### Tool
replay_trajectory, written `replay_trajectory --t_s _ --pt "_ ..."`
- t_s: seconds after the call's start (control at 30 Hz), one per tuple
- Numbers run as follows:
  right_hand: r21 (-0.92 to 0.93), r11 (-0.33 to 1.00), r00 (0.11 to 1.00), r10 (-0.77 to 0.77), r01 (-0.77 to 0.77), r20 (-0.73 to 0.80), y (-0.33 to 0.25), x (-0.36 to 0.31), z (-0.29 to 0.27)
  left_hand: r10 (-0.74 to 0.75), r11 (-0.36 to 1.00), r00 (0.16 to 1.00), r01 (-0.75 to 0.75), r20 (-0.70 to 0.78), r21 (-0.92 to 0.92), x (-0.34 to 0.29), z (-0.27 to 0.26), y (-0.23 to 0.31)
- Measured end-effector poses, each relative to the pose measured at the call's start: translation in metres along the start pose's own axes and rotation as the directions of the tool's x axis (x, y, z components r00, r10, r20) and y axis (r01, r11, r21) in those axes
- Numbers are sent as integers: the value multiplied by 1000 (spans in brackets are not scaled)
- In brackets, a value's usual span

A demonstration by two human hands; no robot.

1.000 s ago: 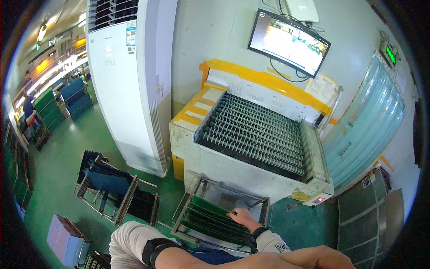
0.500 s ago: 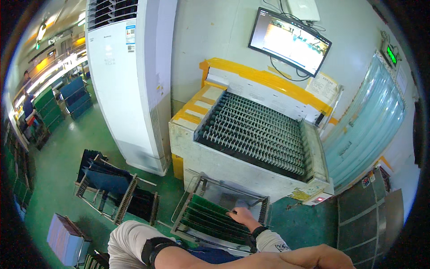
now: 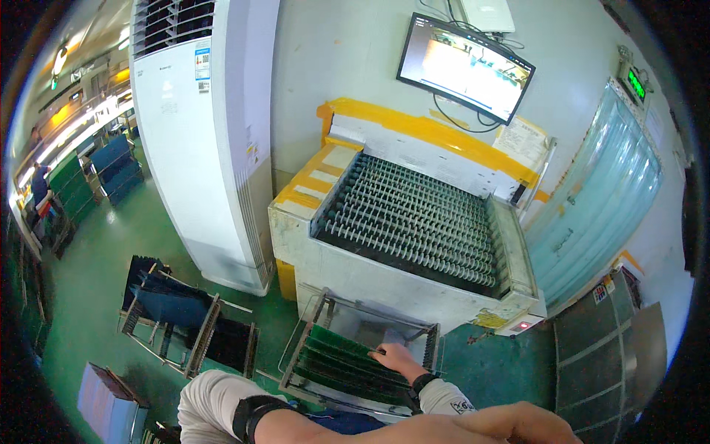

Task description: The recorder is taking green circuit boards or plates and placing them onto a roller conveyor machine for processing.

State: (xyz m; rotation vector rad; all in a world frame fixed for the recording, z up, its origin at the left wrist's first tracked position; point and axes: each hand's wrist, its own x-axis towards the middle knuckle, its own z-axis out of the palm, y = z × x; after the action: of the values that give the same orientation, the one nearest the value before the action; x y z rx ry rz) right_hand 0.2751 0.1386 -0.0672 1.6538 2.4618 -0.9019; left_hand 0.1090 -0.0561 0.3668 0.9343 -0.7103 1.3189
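My right hand [image 3: 396, 359], bare with a black wristband and a white sleeve, reaches into a metal rack [image 3: 296, 354]. Its fingers are closed at the upper edge of one of several thin green boards [image 3: 336, 355] leaning there in a row. Exactly how many boards the fingers pinch I cannot make out. Along the lower edge, very near the camera, my left hand [image 3: 473, 423] extends rightward from a white sleeve and black wristband. Its fingers are mostly out of sight. The rack stands against the front of a pale machine [image 3: 355, 270] topped with rows of toothed rollers [image 3: 410, 226].
Left of the rack stands another rack [image 3: 196, 359] with dark blue boards [image 3: 174, 300]. A tall white air conditioner [image 3: 188, 163] stands behind it. A monitor [image 3: 466, 66] hangs above the machine, with a strip curtain [image 3: 592, 207] at right. A person [image 3: 41, 185] is far left.
The whole view has shifted slightly. My right hand stays at the boards' upper edges, and the green boards look less distinctly spaced. My left hand remains along the lower edge.
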Motion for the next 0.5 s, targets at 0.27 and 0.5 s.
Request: replay_trajectory --t_s 0.27,0.5 --pt "-44 999 1000 18 -19 -10 2 3 2 -25 998 999 23 27 64 2 -6 3" --pt "-13 1000 1000 26 -26 11 2 0 -1 -43 996 998 40 48 80 -4 -13 -3"
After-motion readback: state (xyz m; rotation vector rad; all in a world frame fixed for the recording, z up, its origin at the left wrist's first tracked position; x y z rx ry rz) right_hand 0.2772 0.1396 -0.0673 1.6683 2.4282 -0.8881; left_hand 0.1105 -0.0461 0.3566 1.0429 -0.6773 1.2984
